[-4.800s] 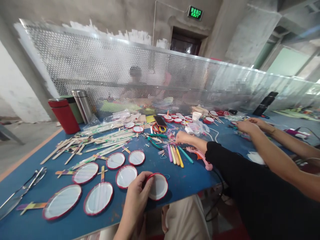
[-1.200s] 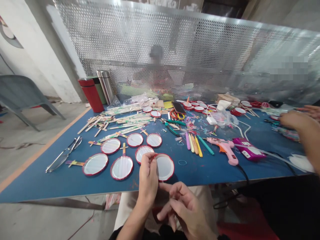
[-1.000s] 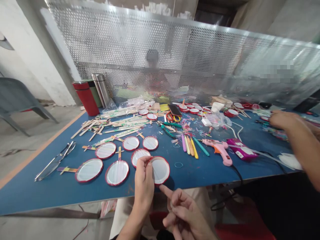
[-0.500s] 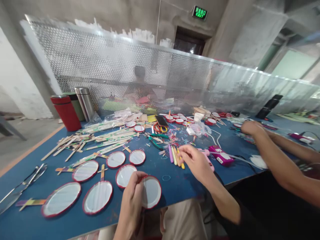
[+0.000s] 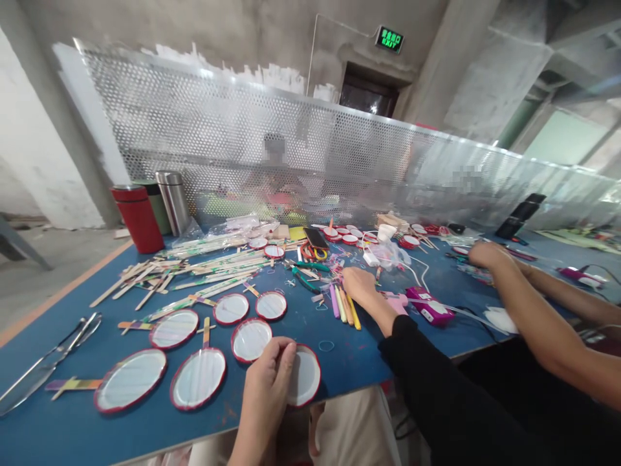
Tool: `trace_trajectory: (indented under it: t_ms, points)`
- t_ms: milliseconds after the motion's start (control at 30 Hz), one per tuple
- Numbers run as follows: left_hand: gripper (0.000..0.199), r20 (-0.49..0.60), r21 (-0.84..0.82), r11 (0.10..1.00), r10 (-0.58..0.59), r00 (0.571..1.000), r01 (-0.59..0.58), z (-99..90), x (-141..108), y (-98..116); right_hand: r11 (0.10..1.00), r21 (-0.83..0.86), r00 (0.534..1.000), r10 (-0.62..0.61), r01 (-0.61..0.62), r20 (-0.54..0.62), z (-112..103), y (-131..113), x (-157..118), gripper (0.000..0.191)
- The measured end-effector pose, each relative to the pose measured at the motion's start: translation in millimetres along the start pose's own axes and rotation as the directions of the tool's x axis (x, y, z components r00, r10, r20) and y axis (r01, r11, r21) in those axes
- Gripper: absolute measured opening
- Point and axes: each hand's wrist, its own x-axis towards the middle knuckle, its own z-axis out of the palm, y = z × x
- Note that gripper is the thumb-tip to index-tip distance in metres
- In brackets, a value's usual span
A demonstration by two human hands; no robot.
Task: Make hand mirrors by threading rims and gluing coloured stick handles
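Observation:
My left hand [image 5: 269, 388] is closed on the edge of a red-rimmed white jar lid [image 5: 305, 377] at the table's front edge. My right hand [image 5: 359, 285] reaches down at a scatter of small coloured bands [image 5: 334, 262]; its fingers are curled, and their tips and anything between them are hidden. Just below it lie purple, cream, orange and yellow sticks [image 5: 347, 305]. A pink glue gun [image 5: 398, 302] is partly covered by my right forearm. Several similar lids [image 5: 198, 378] lie left of my left hand, most with crossed craft sticks [image 5: 77, 384] at the rim.
Loose craft sticks [image 5: 213, 268], green-handled pliers [image 5: 305, 279] and a phone [image 5: 316, 238] lie behind the lids. Glasses [image 5: 53, 362] rest at left, bottles [image 5: 138, 219] behind. A purple box [image 5: 431, 306] with cords sits right. Another person's arm [image 5: 533, 304] extends in at right.
My right hand has moved forward, past the coloured sticks to the small bands, and its fingers have curled downward. My left hand keeps hold of the jar lid. The view has shifted slightly.

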Motion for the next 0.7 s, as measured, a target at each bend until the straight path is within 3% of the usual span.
trace_trajectory:
  t_ms: [100,200,300,433,533,600,700]
  points:
    - [0.03,-0.003,0.004,1.0,0.009,1.0,-0.009,0.4,-1.3,2.4,0.992,0.126,0.999,0.025,-0.02,-0.044,-2.5,5.7,-11.8,0.021]
    - [0.029,-0.003,0.005,1.0,0.024,1.0,-0.024,0.0,-0.9,4.2,0.957,0.281,0.997,-0.05,0.066,-0.063,-3.3,3.6,-34.8,0.023]
    - [0.028,0.028,0.024,0.999,0.021,0.999,-0.022,-1.6,0.2,5.7,0.903,0.408,0.991,-0.115,0.133,-0.068,1.0,-7.3,-60.2,0.023]
    - [0.026,0.103,0.069,0.997,0.028,0.994,-0.036,-3.3,0.1,6.2,0.856,0.5,0.987,-0.069,0.134,-0.147,10.4,-25.2,-79.9,0.019]
    - [0.026,0.081,0.064,0.997,0.024,0.996,-0.029,-2.7,-1.2,5.4,0.805,0.577,0.987,-0.062,0.136,-0.146,16.1,-35.5,-89.5,0.018]
    - [0.024,0.06,0.034,0.999,0.006,0.998,-0.008,-2.4,-1.2,4.1,0.733,0.663,0.988,-0.103,0.151,-0.112,19.6,-41.7,-98.5,0.019]
    - [0.031,0.095,-0.011,0.999,-0.046,0.994,0.047,-4.0,0.7,1.7,0.48,0.864,0.969,-0.244,0.15,-0.033,25.5,-51.6,-115.2,0.02]
